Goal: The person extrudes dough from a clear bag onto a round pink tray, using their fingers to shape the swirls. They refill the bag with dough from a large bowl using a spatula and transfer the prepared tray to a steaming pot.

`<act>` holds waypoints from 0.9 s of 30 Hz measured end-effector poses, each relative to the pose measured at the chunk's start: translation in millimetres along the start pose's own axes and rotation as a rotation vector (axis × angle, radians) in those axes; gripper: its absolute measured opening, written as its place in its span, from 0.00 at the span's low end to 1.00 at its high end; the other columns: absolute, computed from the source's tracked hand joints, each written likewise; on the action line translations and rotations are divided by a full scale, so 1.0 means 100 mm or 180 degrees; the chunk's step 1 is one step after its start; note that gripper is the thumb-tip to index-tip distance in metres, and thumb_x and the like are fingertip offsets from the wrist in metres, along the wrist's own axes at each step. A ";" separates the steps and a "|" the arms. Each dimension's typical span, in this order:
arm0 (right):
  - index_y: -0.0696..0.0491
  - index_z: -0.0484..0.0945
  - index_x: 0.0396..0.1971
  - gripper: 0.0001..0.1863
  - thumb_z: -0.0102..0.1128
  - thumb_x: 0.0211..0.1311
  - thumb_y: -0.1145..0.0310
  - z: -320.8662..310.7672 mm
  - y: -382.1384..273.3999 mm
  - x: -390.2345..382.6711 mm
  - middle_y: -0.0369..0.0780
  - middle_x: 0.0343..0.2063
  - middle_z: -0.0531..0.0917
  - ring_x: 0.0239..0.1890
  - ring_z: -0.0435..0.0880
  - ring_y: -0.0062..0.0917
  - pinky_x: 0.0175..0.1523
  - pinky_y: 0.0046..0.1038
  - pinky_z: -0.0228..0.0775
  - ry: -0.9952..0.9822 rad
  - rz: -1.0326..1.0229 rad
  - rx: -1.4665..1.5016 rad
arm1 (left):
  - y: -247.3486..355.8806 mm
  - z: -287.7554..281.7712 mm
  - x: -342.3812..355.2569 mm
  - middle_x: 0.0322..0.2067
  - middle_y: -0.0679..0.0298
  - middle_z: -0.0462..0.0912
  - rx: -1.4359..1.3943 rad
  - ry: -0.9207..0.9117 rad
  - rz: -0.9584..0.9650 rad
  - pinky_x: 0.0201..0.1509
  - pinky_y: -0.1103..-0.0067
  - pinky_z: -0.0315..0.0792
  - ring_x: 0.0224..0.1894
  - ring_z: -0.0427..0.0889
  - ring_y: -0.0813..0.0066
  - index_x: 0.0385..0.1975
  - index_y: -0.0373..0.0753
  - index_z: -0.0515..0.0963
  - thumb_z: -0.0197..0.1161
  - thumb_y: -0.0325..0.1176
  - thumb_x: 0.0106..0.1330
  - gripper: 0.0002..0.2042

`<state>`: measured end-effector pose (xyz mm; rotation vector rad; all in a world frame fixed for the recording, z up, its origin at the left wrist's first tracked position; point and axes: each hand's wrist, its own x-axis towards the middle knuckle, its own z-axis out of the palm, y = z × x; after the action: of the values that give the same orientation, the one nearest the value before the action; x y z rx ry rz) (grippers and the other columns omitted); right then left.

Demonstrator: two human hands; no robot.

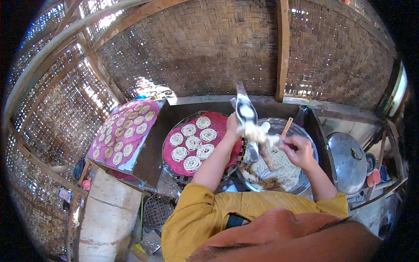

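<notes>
My left hand (232, 125) is closed around a metal hand press (245, 107), which is tilted over a wide metal basin. Pale sticky dough (257, 132) clings at the press's lower opening. Close by on the right, my right hand (299, 151) has its fingers curled together at a lump of the same dough (273, 140). More dough (283, 170) fills the metal basin (315, 150) below, where a wooden stick (265, 158) rests. Left of the basin, a round tray with a red cloth (168, 155) carries several coiled dough-strand discs (193, 143).
More coiled discs (141, 128) lie on a pink cloth (98, 148) at the far left. A large metal lid (347, 161) stands right of the dark worktop. A tool's wooden handle (286, 127) rises from the basin. Woven bamboo walls (196, 52) enclose the space.
</notes>
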<state>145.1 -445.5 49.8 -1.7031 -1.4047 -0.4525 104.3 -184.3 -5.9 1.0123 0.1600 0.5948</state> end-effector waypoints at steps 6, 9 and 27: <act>0.60 0.76 0.25 0.09 0.62 0.41 0.73 -0.49 0.21 -0.42 0.41 0.22 0.79 0.26 0.76 0.19 0.32 0.19 0.67 -0.0494 0.1974 0.0880 | 0.57 -0.16 -0.15 0.27 0.66 0.74 0.1075 0.0026 0.1272 0.33 0.77 0.70 0.30 0.73 0.77 0.30 0.36 0.71 0.67 0.20 0.35 0.18; 0.59 0.75 0.32 0.16 0.60 0.42 0.66 -0.63 0.26 -0.55 0.44 0.28 0.78 0.30 0.76 0.26 0.38 0.25 0.66 -0.1264 0.2809 -0.1050 | 0.75 -0.35 -0.30 0.27 0.65 0.71 -0.0022 -0.0009 0.0954 0.43 0.71 0.69 0.32 0.74 0.68 0.32 0.38 0.70 0.62 0.19 0.35 0.19; 0.52 0.62 0.47 0.33 0.49 0.47 0.43 0.56 -0.31 0.10 0.47 0.29 0.73 0.06 0.60 0.18 0.08 0.16 0.48 -0.1158 0.1748 0.5868 | 0.75 0.03 -0.96 0.51 0.51 0.61 0.0174 -0.1031 0.1472 0.49 0.70 0.64 0.48 0.68 0.60 0.55 0.39 0.55 0.68 0.40 0.39 0.40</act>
<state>106.7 -395.5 37.1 -0.4498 -0.8002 1.1983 -3.4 -208.9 44.2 1.1935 -0.3551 0.8365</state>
